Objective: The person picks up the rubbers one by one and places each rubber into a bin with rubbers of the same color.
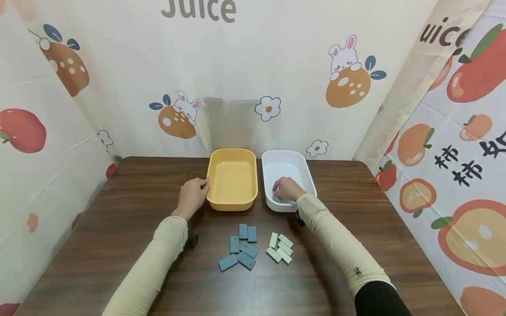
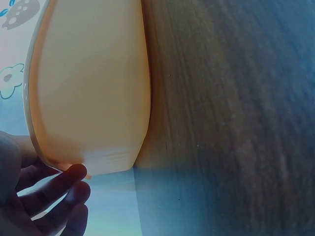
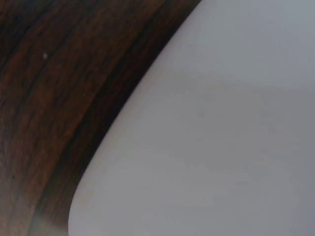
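Observation:
My left hand [image 1: 191,197] pinches the left rim of a yellow tray [image 1: 232,205]. In the left wrist view its fingertips [image 2: 76,172] lie at the tray's rim. My right hand [image 1: 288,189] reaches down into a white tray [image 1: 309,181] with bent fingers. A greyish patch shows beneath those fingers; I cannot tell whether they hold a piece. Nearer me lie several blue-grey rectangular tiles [image 1: 228,262] in a loose group, with several smaller pale green ones [image 1: 273,239] to their right. The white tray's smooth outer wall [image 3: 197,147] fills much of the right wrist view.
Both trays stand side by side at the back of the dark wooden table [image 1: 130,219], close to a printed curtain [image 1: 241,66]. More patterned cloth [image 1: 446,153] hangs along the right side, and a similar sheet [image 1: 47,109] along the left.

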The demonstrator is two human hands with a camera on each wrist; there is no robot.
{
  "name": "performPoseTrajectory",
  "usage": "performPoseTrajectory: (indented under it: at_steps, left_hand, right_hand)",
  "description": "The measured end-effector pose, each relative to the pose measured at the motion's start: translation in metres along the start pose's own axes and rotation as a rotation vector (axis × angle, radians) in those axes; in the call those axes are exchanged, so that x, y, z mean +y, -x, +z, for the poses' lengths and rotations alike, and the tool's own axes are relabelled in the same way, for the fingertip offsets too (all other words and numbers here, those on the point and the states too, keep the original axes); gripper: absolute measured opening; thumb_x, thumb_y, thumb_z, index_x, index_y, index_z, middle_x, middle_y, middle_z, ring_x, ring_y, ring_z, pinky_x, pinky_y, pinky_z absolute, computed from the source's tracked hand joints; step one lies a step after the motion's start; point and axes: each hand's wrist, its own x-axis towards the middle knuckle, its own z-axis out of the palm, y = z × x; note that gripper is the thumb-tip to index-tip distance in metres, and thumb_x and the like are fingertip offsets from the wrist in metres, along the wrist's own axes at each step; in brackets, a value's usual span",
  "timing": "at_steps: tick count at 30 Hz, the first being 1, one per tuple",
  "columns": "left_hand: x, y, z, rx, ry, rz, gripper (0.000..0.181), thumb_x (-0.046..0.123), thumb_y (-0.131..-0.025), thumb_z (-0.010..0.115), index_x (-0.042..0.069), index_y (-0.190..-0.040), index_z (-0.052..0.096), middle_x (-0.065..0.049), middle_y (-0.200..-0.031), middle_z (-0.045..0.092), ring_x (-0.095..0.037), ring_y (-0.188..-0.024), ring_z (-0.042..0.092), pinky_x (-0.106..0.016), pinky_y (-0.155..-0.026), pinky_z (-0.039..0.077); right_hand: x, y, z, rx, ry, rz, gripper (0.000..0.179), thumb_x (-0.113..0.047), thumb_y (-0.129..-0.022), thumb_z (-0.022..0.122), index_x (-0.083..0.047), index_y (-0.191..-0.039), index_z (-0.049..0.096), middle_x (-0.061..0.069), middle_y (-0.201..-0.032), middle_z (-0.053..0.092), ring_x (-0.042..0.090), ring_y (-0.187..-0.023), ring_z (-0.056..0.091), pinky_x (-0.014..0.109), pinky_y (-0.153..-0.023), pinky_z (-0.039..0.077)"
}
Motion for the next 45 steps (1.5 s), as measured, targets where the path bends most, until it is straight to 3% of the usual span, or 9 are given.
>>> performPoseTrajectory:
  at_steps: [6,11,20,24,30,38,45]
  left_hand:
    - [0.000,-0.001,-0.001,0.006,0.002,0.004,0.030,0.014,-0.092,0.058,0.003,-0.118,0.069,-0.019,-0.107,0.072,-0.036,-0.082,0.066,-0.052,-0.076,0.050]
    - [0.001,-0.001,-0.002,0.007,0.011,0.005,0.030,0.014,-0.092,0.058,0.003,-0.118,0.069,-0.020,-0.108,0.072,-0.035,-0.078,0.065,-0.051,-0.075,0.050]
    - [-0.003,0.000,-0.003,-0.006,0.008,-0.026,0.031,0.014,-0.092,0.058,0.003,-0.119,0.068,-0.019,-0.112,0.071,-0.039,-0.094,0.067,-0.054,-0.084,0.049]
    - [-0.002,0.000,-0.003,0.001,0.006,-0.015,0.031,0.014,-0.092,0.058,0.004,-0.119,0.069,-0.019,-0.111,0.071,-0.036,-0.084,0.066,-0.051,-0.078,0.050]
    - [0.000,0.000,-0.002,-0.014,0.007,-0.016,0.030,0.014,-0.092,0.058,0.004,-0.119,0.069,-0.019,-0.110,0.072,-0.029,-0.068,0.056,-0.043,-0.067,0.046]
    - [0.000,0.001,-0.001,0.009,0.007,-0.016,0.030,0.012,-0.091,0.058,0.002,-0.117,0.069,-0.020,-0.109,0.072,-0.036,-0.081,0.064,-0.050,-0.076,0.049]
    - [0.000,0.002,-0.002,-0.004,0.013,-0.022,0.031,0.013,-0.091,0.057,0.003,-0.118,0.069,-0.020,-0.108,0.072,-0.034,-0.077,0.062,-0.049,-0.074,0.049]
  right_hand:
    - [-0.002,0.004,-0.005,0.028,-0.017,0.005,0.018,-0.017,-0.090,0.064,-0.005,-0.099,0.075,0.008,-0.096,0.072,0.020,-0.086,0.061,0.033,-0.080,0.049]
    - [-0.008,0.012,-0.015,0.060,-0.010,-0.029,0.019,-0.017,-0.092,0.063,-0.003,-0.099,0.075,0.011,-0.095,0.073,0.022,-0.087,0.063,0.036,-0.082,0.050]
    - [-0.017,0.032,-0.024,0.088,-0.086,-0.052,0.025,-0.021,-0.095,0.058,-0.004,-0.104,0.073,0.012,-0.099,0.072,0.021,-0.086,0.063,0.034,-0.076,0.051]
    - [-0.014,0.042,-0.031,0.146,-0.088,-0.063,0.025,-0.021,-0.095,0.058,-0.004,-0.104,0.073,0.013,-0.101,0.072,0.023,-0.089,0.064,0.038,-0.078,0.052]
    - [-0.001,0.057,-0.038,0.184,-0.115,0.001,0.027,-0.022,-0.096,0.057,-0.003,-0.109,0.072,0.015,-0.107,0.071,0.027,-0.096,0.063,0.043,-0.084,0.052]
    - [0.011,0.070,-0.040,0.269,-0.125,0.093,0.035,-0.025,-0.096,0.058,-0.001,-0.121,0.065,0.019,-0.103,0.069,0.026,-0.085,0.062,0.038,-0.073,0.053]
    - [0.021,0.077,-0.041,0.299,-0.114,0.123,0.034,-0.024,-0.096,0.058,0.001,-0.119,0.066,0.020,-0.103,0.069,0.027,-0.085,0.062,0.037,-0.071,0.053]
